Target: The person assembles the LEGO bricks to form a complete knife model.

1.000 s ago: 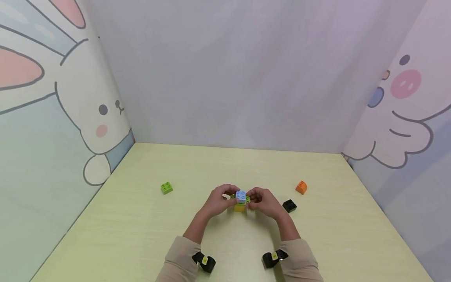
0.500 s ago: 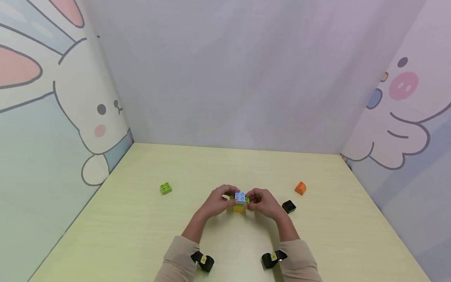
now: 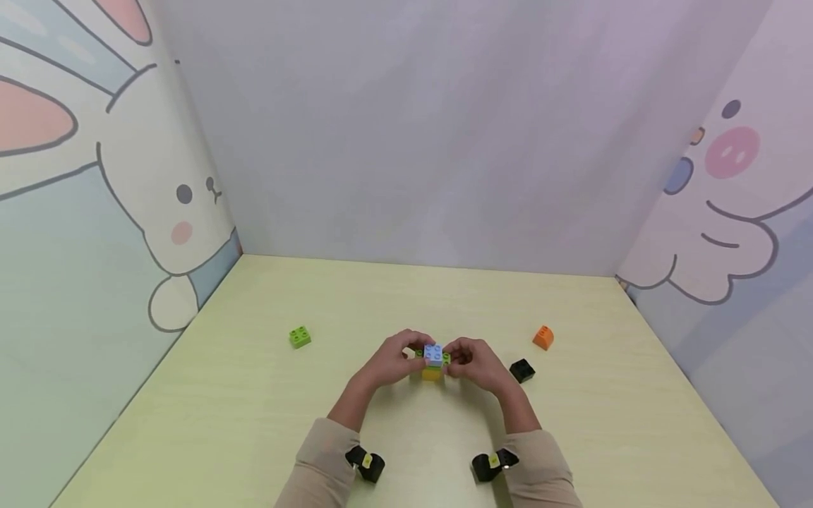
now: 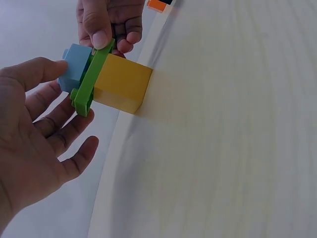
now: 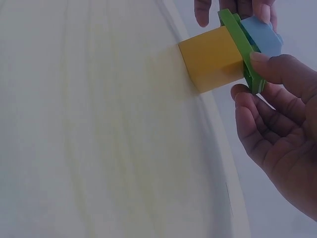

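Observation:
A yellow block stands on the table, with a long green building plate across its top. Above that sits a light blue building brick, studs up, slightly tilted against the plate in the right wrist view. My left hand pinches the blue brick between thumb and fingers. On the other side, my right hand pinches the right end of the green plate, thumb on its edge. The fingertips behind the stack are partly hidden in the head view.
On the table lie a lime green brick far to the left, a black brick just right of my right hand, and an orange curved brick beyond it. Walls with cartoon animals enclose the sides; a plain grey one stands behind.
Both hands keep their hold on the stack, and the blue brick stays on top. Only a small shift of the whole head view shows.

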{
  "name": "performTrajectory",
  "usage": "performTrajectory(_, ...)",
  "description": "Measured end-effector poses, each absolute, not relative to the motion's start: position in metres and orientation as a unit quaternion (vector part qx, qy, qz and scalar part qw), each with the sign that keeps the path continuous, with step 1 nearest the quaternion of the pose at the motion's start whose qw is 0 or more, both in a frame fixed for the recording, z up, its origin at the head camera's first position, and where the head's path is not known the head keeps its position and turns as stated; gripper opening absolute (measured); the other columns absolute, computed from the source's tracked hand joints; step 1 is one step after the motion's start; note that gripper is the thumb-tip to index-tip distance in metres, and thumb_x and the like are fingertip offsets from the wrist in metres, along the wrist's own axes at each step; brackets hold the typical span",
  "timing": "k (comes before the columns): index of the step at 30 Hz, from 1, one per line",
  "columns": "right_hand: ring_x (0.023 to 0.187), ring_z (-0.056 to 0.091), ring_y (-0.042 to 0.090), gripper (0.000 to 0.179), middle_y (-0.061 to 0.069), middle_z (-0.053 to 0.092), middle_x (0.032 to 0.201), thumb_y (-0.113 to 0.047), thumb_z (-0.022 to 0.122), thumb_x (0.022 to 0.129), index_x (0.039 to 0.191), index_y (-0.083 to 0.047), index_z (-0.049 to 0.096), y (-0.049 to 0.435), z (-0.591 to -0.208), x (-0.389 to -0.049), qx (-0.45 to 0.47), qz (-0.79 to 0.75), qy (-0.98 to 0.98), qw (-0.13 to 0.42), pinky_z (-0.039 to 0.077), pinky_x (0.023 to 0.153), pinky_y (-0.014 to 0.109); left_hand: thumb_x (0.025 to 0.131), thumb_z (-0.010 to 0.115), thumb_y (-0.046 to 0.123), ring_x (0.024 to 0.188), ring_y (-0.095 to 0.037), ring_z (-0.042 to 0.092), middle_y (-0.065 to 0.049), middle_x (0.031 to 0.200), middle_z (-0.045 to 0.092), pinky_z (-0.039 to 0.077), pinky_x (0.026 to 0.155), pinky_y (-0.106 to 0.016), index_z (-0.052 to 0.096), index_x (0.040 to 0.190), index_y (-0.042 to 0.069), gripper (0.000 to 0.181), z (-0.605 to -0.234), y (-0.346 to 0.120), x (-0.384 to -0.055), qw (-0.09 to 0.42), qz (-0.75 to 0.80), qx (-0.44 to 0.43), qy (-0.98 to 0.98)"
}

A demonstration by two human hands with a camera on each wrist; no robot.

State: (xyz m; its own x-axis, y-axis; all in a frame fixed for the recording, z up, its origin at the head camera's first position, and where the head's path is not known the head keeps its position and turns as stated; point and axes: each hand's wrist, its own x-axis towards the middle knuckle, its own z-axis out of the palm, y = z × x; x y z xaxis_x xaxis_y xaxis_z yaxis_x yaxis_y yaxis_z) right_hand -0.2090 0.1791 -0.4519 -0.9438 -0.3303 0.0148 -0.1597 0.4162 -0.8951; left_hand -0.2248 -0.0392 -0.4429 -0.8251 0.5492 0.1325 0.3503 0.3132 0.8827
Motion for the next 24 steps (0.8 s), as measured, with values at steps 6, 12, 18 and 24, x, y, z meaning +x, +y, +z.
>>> performTrajectory(6, 0.076, 0.056, 0.019, 0.022, 0.005, 0.062, 0.085, -0.005, 0.072, 0.079, 0.099, -0.001, 0.063, 0.179, -0.451, -0.21, -0.144, -0.513, 0.843, 0.075, 0.047, 0.065, 0.029, 0.084, 0.066, 0.008, 0.096, -0.022, 0.053, 0.0, 0.102, 0.056, 0.044, 0.081, -0.044, 0.062, 0.11, 0.008, 0.027, -0.438, -0.038, -0.231, 0.085, 0.469, 0.318, 0.82)
performTrajectory(12, 0.077, 0.056, 0.019, 0.023, 0.006, 0.062, 0.087, -0.002, 0.071, 0.08, 0.1, 0.001, 0.063, 0.179, -0.449, -0.209, -0.145, -0.514, 0.842, 0.084, 0.047, 0.064, 0.028, 0.084, 0.067, 0.009, 0.098, -0.021, 0.053, 0.0, 0.104, 0.056, 0.044, 0.084, -0.043, 0.063, 0.11, 0.01, 0.027, -0.437, -0.039, -0.23, 0.091, 0.462, 0.314, 0.824)
performTrajectory(18, 0.078, 0.056, 0.023, 0.022, 0.014, 0.062, 0.088, 0.004, 0.068, 0.08, 0.1, 0.007, 0.061, 0.171, -0.426, -0.198, -0.168, -0.517, 0.835, 0.091, 0.046, 0.065, 0.029, 0.084, 0.066, 0.008, 0.098, -0.021, 0.053, 0.0, 0.106, 0.057, 0.043, 0.084, -0.042, 0.062, 0.11, 0.01, 0.026, -0.44, -0.041, -0.229, 0.092, 0.471, 0.305, 0.823)
performTrajectory(24, 0.078, 0.055, 0.023, 0.021, 0.012, 0.061, 0.087, 0.003, 0.067, 0.08, 0.1, 0.006, 0.062, 0.169, -0.416, -0.193, -0.164, -0.503, 0.844, 0.089, 0.046, 0.066, 0.029, 0.085, 0.065, 0.008, 0.097, -0.021, 0.053, 0.0, 0.106, 0.056, 0.044, 0.083, -0.042, 0.061, 0.111, 0.009, 0.026, -0.443, -0.041, -0.232, 0.098, 0.475, 0.316, 0.815)
